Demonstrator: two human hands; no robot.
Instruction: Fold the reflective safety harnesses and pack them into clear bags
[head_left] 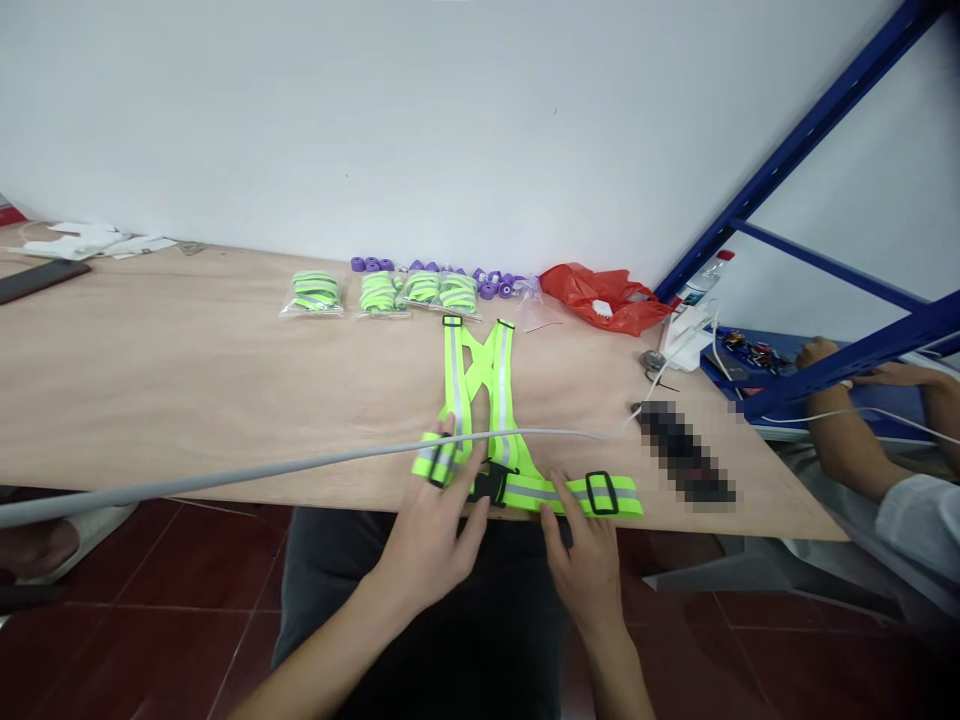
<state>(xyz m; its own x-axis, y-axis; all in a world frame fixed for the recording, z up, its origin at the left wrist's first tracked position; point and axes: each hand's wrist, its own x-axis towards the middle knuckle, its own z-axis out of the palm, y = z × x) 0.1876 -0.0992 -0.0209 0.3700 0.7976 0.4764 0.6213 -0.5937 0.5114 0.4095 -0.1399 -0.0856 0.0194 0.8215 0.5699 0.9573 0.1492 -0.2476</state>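
A neon yellow-green reflective vest (502, 385) made of straps with silver stripes lies on the table in front of me, its straps crossing near the far end. The black buckle (490, 484) at its waist belt sits between my hands. My left hand (429, 535) rests over the left part of the belt with fingers spread, partly covering a black slider there. On the right part of the belt, my right hand (585, 560) touches the strap with its fingers stretched out, beside another black slider (601, 493). Neither hand grips anything.
A grey cable (300, 464) crosses the view above the vest. Bagged reflective straps (315, 292), purple rolls (487, 290) and a red plastic bag (600, 295) line the wall. A pixelated dark item (686, 450) lies right. Beyond a blue frame (817, 120), another person's arms (847, 440) show.
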